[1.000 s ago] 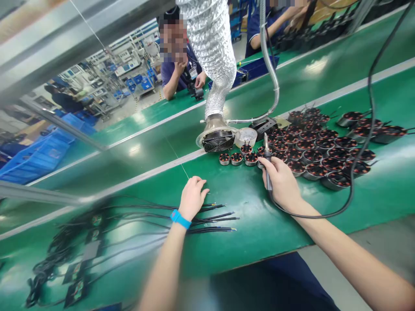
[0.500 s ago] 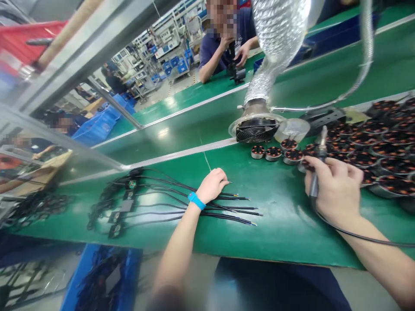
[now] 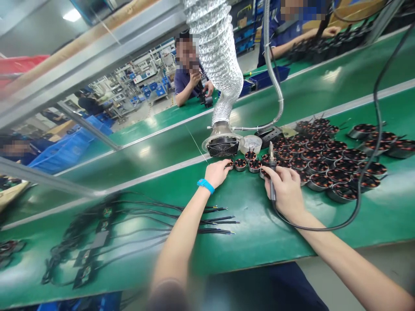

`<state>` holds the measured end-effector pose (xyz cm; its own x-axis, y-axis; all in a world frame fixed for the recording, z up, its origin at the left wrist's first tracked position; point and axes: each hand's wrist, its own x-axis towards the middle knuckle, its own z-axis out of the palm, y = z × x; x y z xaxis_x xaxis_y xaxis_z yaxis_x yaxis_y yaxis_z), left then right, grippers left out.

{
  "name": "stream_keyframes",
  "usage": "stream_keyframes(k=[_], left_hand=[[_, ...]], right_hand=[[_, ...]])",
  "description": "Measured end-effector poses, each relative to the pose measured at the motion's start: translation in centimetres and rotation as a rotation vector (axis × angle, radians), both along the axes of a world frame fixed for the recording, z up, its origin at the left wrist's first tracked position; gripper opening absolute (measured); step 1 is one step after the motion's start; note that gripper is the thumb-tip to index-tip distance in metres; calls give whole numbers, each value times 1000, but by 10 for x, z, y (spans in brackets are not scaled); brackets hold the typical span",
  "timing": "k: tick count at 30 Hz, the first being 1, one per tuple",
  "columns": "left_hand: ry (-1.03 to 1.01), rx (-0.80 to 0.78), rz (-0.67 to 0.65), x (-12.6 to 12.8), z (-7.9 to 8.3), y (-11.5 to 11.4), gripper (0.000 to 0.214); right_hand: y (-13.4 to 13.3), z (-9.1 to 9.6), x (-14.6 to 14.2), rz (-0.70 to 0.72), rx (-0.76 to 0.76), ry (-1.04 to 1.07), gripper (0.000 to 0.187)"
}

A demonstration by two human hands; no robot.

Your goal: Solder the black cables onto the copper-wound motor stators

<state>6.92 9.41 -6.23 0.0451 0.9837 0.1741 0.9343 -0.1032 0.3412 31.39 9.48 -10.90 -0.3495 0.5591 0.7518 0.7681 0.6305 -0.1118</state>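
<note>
Gripping a soldering iron [image 3: 271, 172], right hand [image 3: 285, 192] rests on green bench [image 3: 259, 224].

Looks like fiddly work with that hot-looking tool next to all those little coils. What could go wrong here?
The right hand holds a soldering iron close to the left hand, which reaches the small stators: a slip might burn fingers. The iron's cord drapes over the stator pile and could drag some off.
</note>
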Motion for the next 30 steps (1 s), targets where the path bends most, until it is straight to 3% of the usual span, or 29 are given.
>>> stream_keyframes(k=[4,8,12,15,18,23,30], left_hand=[[87,-33,42,-4,4,-10,20],[172,-56,117,-4,7,-41,21],[148,-43,197,0,12,-79,27],[50,70,283,-3,17,-93,35],[-33,143,327,-13,16,-92,29],[-196,125,313,-36,6,-83,21],[-417,-53,320,-55,12,-83,22]], right_hand=[[-6,8,-2,52,66,81,36],[-25,16,-8,163,93,132,53],[-53,25,-26,322,-102,161,52],[-62,28,-46,401,-281,146,42],[-56,26,-67,420,-385,129,43],[-39,16,-98,437,-381,105,47],[-31,6,-116,466,-373,175,45]])
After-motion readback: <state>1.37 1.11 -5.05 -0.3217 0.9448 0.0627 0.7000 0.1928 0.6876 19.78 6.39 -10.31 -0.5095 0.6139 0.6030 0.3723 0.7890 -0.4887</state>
